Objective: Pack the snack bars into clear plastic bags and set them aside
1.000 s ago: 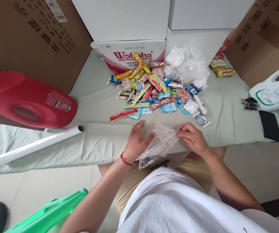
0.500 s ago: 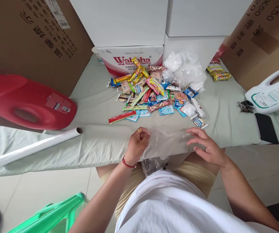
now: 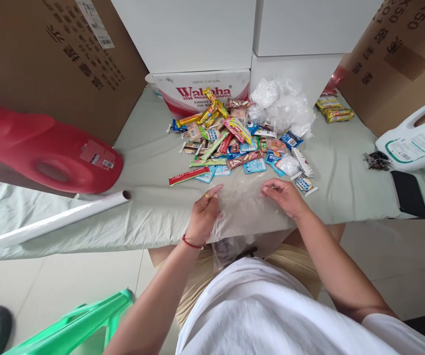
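A clear plastic bag (image 3: 240,207) stretches between my two hands at the front edge of the cloth-covered table. My left hand (image 3: 205,212), with a ring and a red string bracelet, is closed on the bag's left side. The fingers of my right hand (image 3: 281,195) pinch its upper right edge. Just beyond lies a heap of small wrapped snacks (image 3: 223,135), with a red snack packet (image 3: 189,176) at its near left. Crumpled clear plastic bags (image 3: 286,106) are piled at the heap's right. More see-through plastic (image 3: 230,249) hangs over my lap.
On the left are a red detergent jug (image 3: 68,162) and a white film roll (image 3: 64,217). A white jug (image 3: 415,135), keys (image 3: 377,160) and a black phone (image 3: 408,192) lie right. White boxes (image 3: 197,34) stand behind; a green stool (image 3: 75,323) is on the floor.
My right hand has moved left and slightly away from me, its spread fingers now pinching the bag's edge. My left hand has shifted slightly, and the view has moved a little.
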### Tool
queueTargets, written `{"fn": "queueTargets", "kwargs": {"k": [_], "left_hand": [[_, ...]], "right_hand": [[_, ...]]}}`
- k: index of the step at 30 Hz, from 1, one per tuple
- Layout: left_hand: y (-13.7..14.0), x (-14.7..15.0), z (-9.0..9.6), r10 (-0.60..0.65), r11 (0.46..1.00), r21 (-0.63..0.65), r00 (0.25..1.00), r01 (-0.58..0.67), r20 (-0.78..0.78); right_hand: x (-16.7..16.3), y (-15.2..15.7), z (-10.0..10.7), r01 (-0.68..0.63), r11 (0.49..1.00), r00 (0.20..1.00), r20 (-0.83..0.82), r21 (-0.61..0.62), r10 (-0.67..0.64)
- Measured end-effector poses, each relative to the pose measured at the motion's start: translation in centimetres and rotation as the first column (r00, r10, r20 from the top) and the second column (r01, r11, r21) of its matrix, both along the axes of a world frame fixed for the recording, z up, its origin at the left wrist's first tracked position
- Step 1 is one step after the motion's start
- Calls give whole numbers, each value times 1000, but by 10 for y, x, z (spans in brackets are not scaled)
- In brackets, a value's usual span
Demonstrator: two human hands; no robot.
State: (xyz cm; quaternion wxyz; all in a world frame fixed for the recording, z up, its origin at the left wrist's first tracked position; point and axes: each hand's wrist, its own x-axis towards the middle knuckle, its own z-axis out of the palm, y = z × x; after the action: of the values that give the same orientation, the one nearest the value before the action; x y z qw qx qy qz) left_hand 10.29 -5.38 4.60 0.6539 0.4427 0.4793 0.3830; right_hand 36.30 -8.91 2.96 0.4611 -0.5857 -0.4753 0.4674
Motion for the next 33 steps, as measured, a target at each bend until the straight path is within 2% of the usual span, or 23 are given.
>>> {"fn": "queueTargets", "kwargs": {"k": [3, 5, 7, 9, 11, 12, 14, 16, 17, 19, 20, 22, 24, 26, 29, 31, 33], "left_hand": [[18, -11, -7, 84, 992, -91, 996, -83, -2], [30, -14, -13, 111, 987, -107, 992, -117, -66], [40, -16, -20, 117, 987, -95, 981, -133, -152], [47, -19, -25, 156, 985, -26, 951, -169, -267], [49, -25, -25, 295, 954, 177, 860, -242, -416], [48, -27, -22, 400, 906, 332, 786, -262, -471], [42, -31, -12, 580, 747, 639, 651, -185, -490], [33, -29, 1, 608, 602, 798, 629, 32, -484], [29, -26, 6, 566, 558, 814, 643, 163, -516], [21, -17, 12, 432, 527, 744, 625, 410, -650], [18, -12, 11, 366, 535, 675, 580, 509, -727], [11, -4, 1, 271, 575, 524, 458, 628, -846], [4, -2, -16, 219, 613, 420, 367, 670, -904], [-3, -3, -33, 200, 627, 377, 326, 682, -924], [-11, -8, -47, 191, 632, 350, 298, 691, -935], [-13, -8, -49, 192, 634, 341, 286, 694, -939], [-13, -7, -49, 191, 632, 332, 274, 701, -943]], "right_hand": [[11, 6, -10, 182, 972, 966, -160, -148, -205], [18, 9, -17, 241, 950, 950, -150, -199, -273], [22, 9, -23, 270, 937, 954, -74, -222, -292], [23, 7, -27, 294, 929, 955, 41, -223, -293], [23, 4, -30, 299, 932, 950, 159, -207, -269], [22, 3, -31, 292, 937, 945, 211, -191, -252], [19, 0, -30, 262, 953, 933, 293, -151, -210], [15, -2, -26, 221, 970, 924, 340, -104, -174], [12, -5, -24, 196, 978, 921, 357, -76, -157], [7, -11, -21, 141, 990, 907, 402, -4, -127], [6, -15, -21, 117, 993, 893, 433, 34, -120], [8, -26, -23, 102, 992, 860, 494, 80, -128], [17, -37, -26, 139, 987, 819, 552, 75, -157], [29, -46, -25, 221, 971, 735, 637, 97, -231], [35, -44, -5, 249, 928, 572, 732, 275, -371], [24, -30, 14, 118, 923, 542, 755, 367, -370], [5, -8, 29, -86, 937, 539, 807, 339, -242]]}}
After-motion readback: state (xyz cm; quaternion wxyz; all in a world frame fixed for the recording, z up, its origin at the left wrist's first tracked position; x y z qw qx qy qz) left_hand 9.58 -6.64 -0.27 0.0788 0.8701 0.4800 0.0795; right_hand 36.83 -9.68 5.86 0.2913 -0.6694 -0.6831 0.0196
